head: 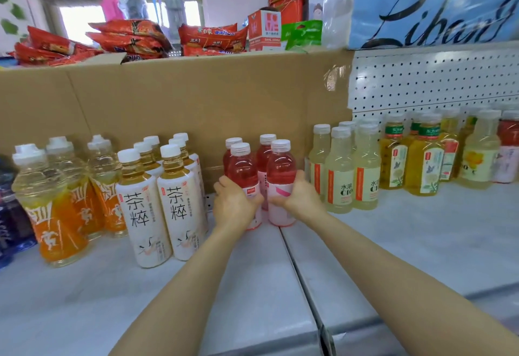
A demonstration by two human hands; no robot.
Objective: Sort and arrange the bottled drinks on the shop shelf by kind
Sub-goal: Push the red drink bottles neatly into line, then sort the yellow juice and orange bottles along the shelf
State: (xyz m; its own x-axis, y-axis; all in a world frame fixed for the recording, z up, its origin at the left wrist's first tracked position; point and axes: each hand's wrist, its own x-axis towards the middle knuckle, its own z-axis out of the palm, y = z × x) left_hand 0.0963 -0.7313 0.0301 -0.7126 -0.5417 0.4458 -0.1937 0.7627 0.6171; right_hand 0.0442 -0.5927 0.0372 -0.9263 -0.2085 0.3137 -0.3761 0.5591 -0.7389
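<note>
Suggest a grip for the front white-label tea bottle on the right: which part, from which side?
Probably the amber shoulder just under the white cap of the tea bottle, coming from the front. It stands upright; its twin crowds its left, others stand behind, and the body is too wide for the fingers.

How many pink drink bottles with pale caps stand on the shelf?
4. Front left pink bottle in the left hand; front right pink bottle in the right hand; two behind. More may hide behind.

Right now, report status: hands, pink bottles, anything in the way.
Left hand grips front-left pink bottle; right hand grips front-right pink bottle. Both upright on shelf. Tea bottles close left, pale bottles close right.
</note>
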